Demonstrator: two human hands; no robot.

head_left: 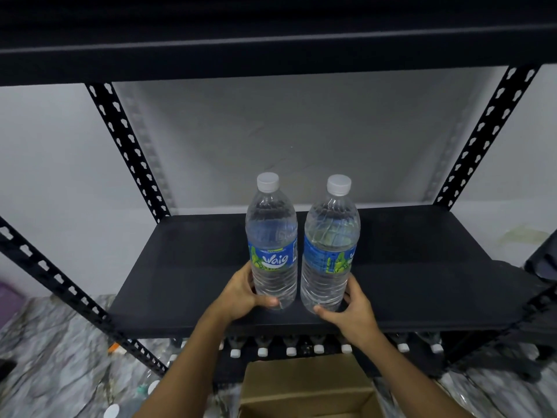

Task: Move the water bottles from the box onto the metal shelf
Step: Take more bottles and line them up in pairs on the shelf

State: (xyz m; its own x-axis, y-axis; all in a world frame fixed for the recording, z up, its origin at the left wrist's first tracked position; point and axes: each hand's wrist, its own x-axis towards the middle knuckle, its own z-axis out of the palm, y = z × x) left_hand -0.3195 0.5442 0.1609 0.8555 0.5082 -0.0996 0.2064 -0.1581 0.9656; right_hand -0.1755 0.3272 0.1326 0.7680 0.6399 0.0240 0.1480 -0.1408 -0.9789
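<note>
— What's the room like?
— A pale, bare wall (48,164) on the far side, greyer where the rack shades it. There's a faint yellowish stain (524,233) on it at the right.
— The floor?
— Marbled floor (54,366), grey and white with dark veins. A small orange scrap (114,346) lies on it at the left.
— Furniture?
— A matte black metal shelf (187,267) under an upper board (271,52), with slotted uprights (126,152) at the far corners and another near left.
— Anything else?
— Something purple (9,300) at the left edge and a dark shape (542,260) at the right edge, both too blurred to tell.
— Light?
— Dim. The uprights throw soft shadows on the wall.
</note>
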